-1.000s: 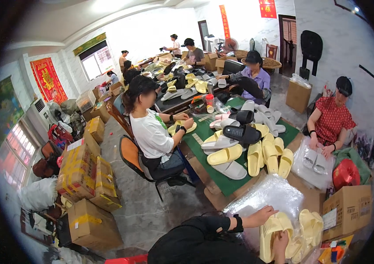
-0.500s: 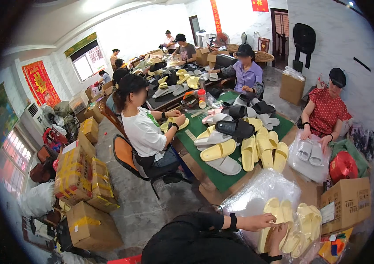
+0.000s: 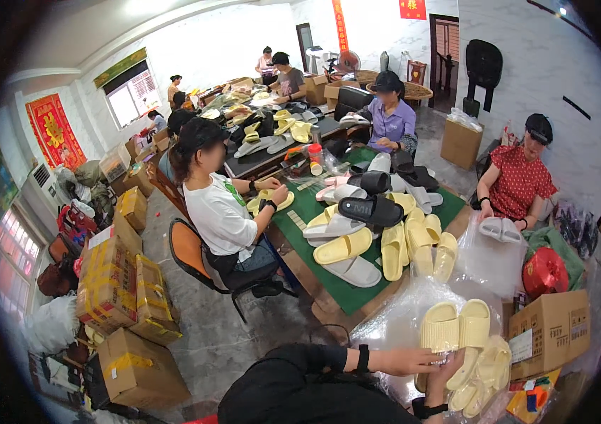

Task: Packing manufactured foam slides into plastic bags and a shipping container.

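Lower right, I see one left hand [image 3: 413,362] and one right hand [image 3: 445,371] together at two pale-yellow, ribbed, open-toed slippers [image 3: 440,326]; whether either grips, I can't tell.

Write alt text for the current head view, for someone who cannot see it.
A person's left hand and right hand meet at a pair of pale yellow slippers beside clear plastic. Beyond, yellow, grey and black slippers lie heaped on a green-topped table, with co-workers around it and cardboard boxes at the left.

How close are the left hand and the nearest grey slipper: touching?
Apart: the head view shows clear plastic between the left hand and grey slipper.
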Demonstrator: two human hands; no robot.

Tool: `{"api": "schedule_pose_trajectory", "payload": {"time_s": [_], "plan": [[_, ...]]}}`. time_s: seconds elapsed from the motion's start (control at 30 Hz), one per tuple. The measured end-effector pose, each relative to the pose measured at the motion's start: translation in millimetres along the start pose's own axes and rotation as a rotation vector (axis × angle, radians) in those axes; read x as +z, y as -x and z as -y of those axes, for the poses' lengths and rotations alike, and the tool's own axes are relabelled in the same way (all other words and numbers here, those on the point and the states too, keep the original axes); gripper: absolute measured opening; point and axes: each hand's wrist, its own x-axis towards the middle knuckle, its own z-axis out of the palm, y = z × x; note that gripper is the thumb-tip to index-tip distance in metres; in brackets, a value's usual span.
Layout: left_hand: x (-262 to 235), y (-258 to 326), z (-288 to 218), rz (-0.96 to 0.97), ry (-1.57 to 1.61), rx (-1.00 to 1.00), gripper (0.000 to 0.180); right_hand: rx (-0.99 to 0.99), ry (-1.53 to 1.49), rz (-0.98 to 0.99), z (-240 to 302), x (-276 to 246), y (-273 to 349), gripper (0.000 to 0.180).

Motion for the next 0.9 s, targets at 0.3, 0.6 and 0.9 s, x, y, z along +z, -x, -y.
{"api": "schedule_pose_trajectory", "payload": {"time_s": [0.3, 0.6, 0.9], "plan": [[-13, 3, -10, 0.195, 0.187, 0.072, 0.05, -0.138, 1.113, -0.199, -53, 7, 5, 0.031], [-24, -2, 4, -0.628, -0.281, -0.532, 0.069, -0.114, 0.246, -0.323, -9, 23, 4, 0.049], [-29, 5, 20, -0.587, 1.271, -1.102, 0.05, -0.062, 0.39, 0.047, -17, 39, 11, 0.067]]}}
